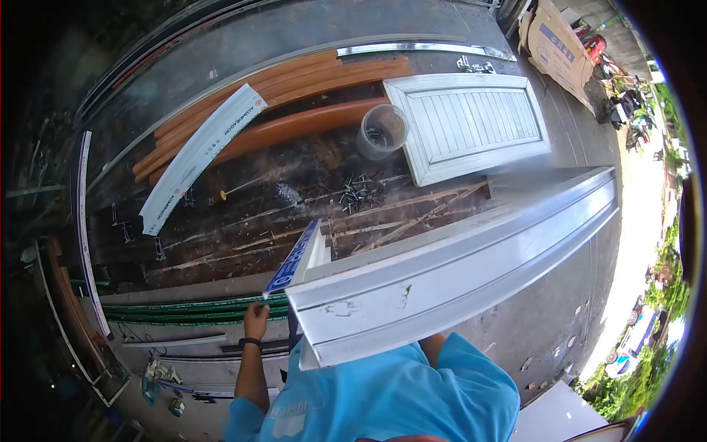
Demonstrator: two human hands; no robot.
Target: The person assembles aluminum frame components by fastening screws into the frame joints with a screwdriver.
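Note:
A white aluminium frame (449,261) spans the space before my blue shirt, its long side slanting up to the right. Dark scuffs mark its near end. Along the short side runs a blue protective film (298,258) with white lettering. My left hand (256,320), a dark band at the wrist, is closed with its fingertips at the lower end of this film. Of my right arm (433,346) only a part shows below the frame; the hand is hidden behind it.
On the dark worktable lie a white louvred panel (479,121), a clear bucket (382,132), scattered screws (359,193), a screwdriver (243,187), a printed white strip (202,158) and orange-brown profiles (294,125). Green-wrapped lengths (191,311) lie left of me. Cardboard (556,48) stands at the upper right.

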